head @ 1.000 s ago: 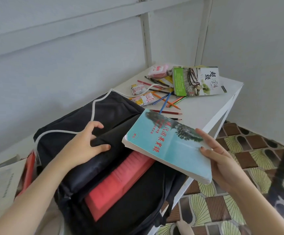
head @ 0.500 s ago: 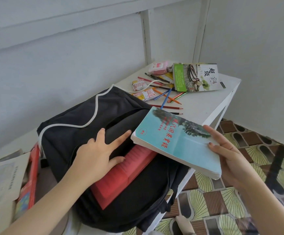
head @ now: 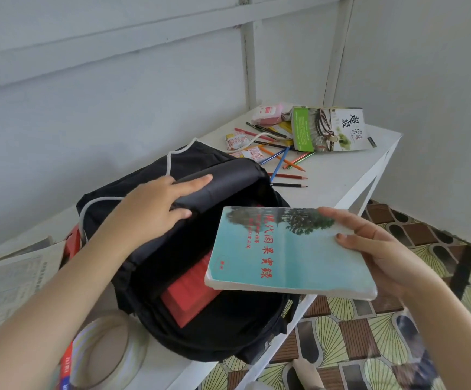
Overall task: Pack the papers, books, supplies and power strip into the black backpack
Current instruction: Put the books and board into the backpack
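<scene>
White table [head: 341,175], grey wall behind: black backpack [head: 228,333] lies open w/ red book [head: 189,294] inside. L hand [head: 155,209] grips bag's top flap, mouth held wide. R hand [head: 375,249] grasps teal book [head: 285,254] just over opening. Best: tilt leading edge down, slide flat onto red book, clear of zipper.

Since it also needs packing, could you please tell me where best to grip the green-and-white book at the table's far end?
Probably take the green-and-white book by its green left edge, from the left: it rests propped on the coloured pencils, so fingers could slide under, thumb on top. Its other edges seem flat on the white table.
</scene>
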`<act>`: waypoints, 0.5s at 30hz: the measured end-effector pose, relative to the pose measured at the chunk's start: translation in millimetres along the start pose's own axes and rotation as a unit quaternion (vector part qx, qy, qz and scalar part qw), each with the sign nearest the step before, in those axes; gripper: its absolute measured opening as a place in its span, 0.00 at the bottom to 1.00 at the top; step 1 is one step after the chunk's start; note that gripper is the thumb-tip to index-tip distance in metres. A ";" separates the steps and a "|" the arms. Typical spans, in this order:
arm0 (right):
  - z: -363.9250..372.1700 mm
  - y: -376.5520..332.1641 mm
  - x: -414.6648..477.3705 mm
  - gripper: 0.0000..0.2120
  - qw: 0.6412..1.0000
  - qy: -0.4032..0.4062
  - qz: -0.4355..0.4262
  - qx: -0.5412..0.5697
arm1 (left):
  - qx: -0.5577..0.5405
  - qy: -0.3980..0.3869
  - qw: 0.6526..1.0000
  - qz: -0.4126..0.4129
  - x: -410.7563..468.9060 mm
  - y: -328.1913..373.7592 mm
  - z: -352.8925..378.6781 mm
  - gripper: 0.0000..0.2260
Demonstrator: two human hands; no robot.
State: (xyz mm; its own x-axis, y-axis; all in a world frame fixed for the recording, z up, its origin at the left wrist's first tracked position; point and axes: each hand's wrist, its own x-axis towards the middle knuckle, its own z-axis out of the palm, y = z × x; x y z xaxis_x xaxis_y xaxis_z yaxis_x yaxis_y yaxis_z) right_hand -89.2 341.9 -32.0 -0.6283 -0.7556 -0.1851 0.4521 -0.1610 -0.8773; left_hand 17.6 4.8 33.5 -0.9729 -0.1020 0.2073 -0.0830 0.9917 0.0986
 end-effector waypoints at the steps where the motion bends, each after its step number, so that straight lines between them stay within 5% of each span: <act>1: 4.6 -1.0 5.3 0.20 1.000 0.004 0.001 -0.009 | 0.004 0.009 1.000 0.001 2.4 1.1 -5.1 0.33; 12: 92.0 -12.8 88.6 0.19 0.992 0.123 -0.032 -0.024 | 0.072 0.114 0.991 -0.012 19.0 8.3 -50.6 0.25; 15: 114.8 -15.0 108.1 0.24 0.996 0.093 -0.006 -0.008 | 0.076 0.119 0.990 -0.010 17.7 10.3 -52.1 0.26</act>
State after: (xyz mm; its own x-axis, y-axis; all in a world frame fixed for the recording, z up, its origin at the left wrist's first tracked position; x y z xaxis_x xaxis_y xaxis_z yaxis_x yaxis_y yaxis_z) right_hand -91.2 189.7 12.0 -0.7408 -0.6224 -0.2526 0.4350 -0.1580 -0.8865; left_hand 10.7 9.2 88.9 -0.8941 -0.1196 0.4317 -0.1508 0.9878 -0.0386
